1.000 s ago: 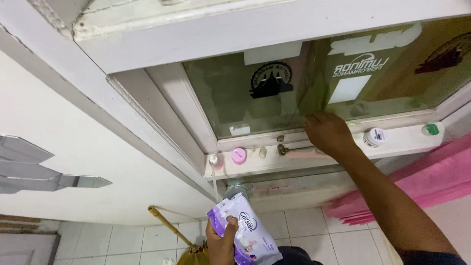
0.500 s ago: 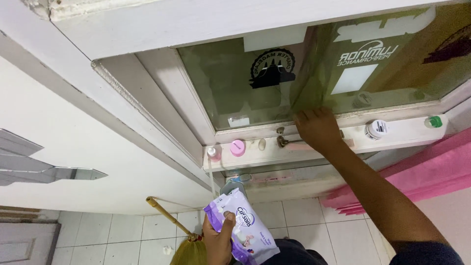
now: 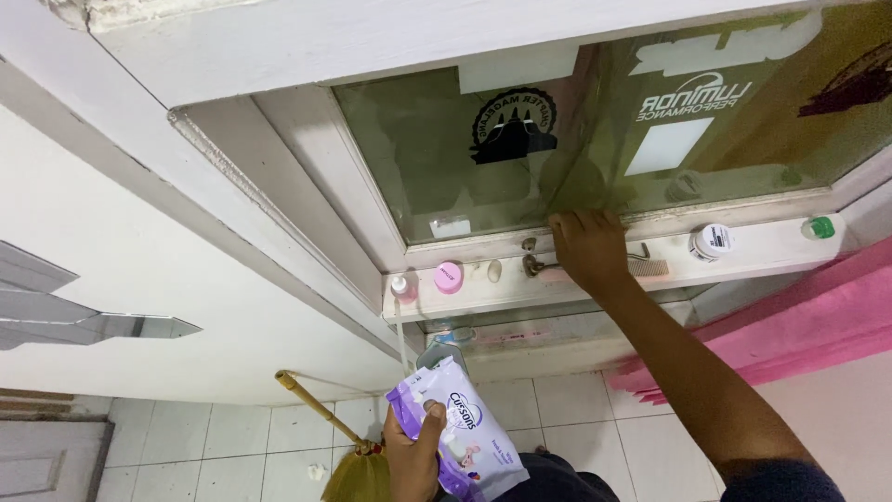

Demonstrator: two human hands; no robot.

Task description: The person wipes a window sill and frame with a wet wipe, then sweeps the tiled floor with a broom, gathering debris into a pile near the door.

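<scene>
Purple-and-white plastic wipes pouch [image 3: 462,432] stays clamped in our left hand [image 3: 414,457]; above it, our right hand [image 3: 588,247], fingers spread and empty, should press flat on the white wooden window ledge [image 3: 762,256].

Your right hand [image 3: 587,249] and long forearm are bare up to a dark navy short sleeve [image 3: 780,482] at the picture's lower right edge, and your left hand [image 3: 412,460] is bare too, without rings, watch or gloves.
</scene>
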